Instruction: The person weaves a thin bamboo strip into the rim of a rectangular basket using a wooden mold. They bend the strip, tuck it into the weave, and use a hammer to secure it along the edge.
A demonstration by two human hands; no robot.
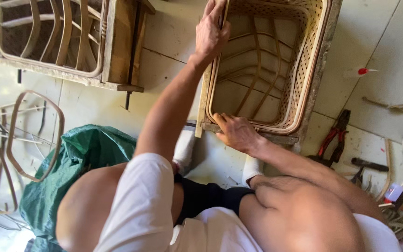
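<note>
I am steadying the basket [267, 65] on the floor: my left hand [211, 30] is gripping its far rim, fingers clamped. My right hand [236, 132] is pressing its near rim, fingers spread; next I judge the weave needs working there.

Two woven rattan baskets [276, 65] [47, 37] are sitting in wooden frames. One pair of red-handled pliers [333, 137] and one green bag [71, 172] are lying nearby. Apparently two bent hoops [33, 135] are lying at the left.

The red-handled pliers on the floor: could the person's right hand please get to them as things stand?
Probably yes. The right hand rests on the near rim of the woven basket, and the pliers lie on bare floor just beside the basket, with nothing between them.
</note>
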